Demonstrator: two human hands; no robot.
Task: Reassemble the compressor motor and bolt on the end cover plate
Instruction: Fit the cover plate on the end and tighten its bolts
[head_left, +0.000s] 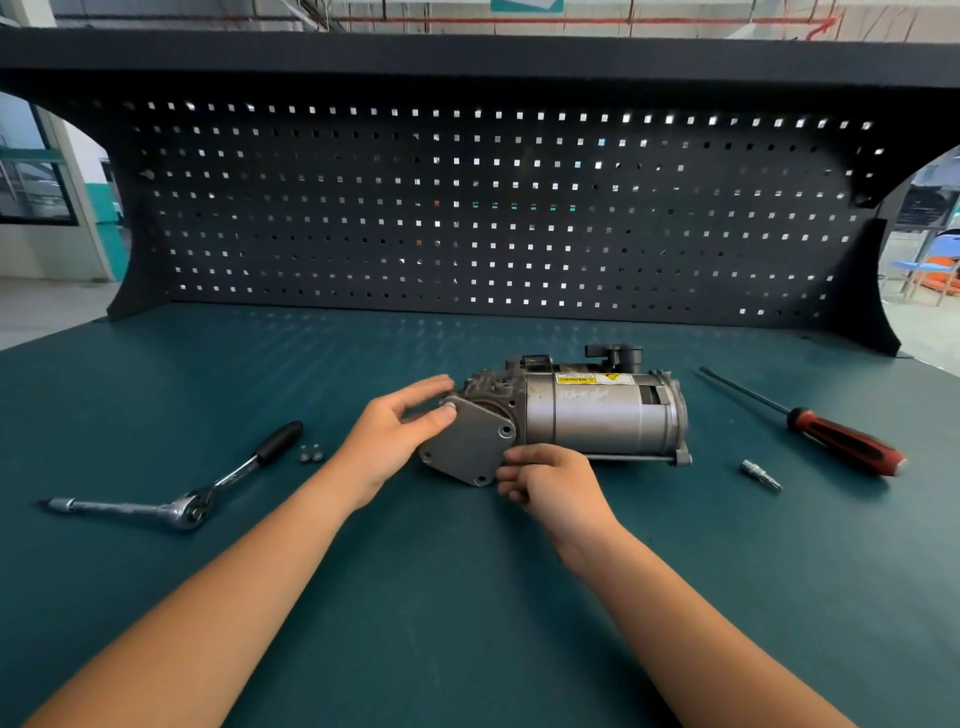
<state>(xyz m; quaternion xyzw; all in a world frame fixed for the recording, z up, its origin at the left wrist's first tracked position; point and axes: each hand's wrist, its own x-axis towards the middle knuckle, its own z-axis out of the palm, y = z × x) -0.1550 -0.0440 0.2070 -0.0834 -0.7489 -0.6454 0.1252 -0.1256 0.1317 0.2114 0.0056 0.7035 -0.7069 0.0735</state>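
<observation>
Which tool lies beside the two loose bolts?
The ratchet, left of the motor: its black handle ends right by the bolts. The red-handled screwdriver lies far right, beyond the motor.

Left hand (395, 436), right hand (550, 486): both bare; forearms (244, 587) bare to frame's lower edge.

Ratchet (202, 499) left, screwdriver (841, 439) right of the motor (597, 421) — bare mat (441, 597) in front

matt grey metal cover plate (467, 447), chrome glossy ratchet (187, 506).
</observation>
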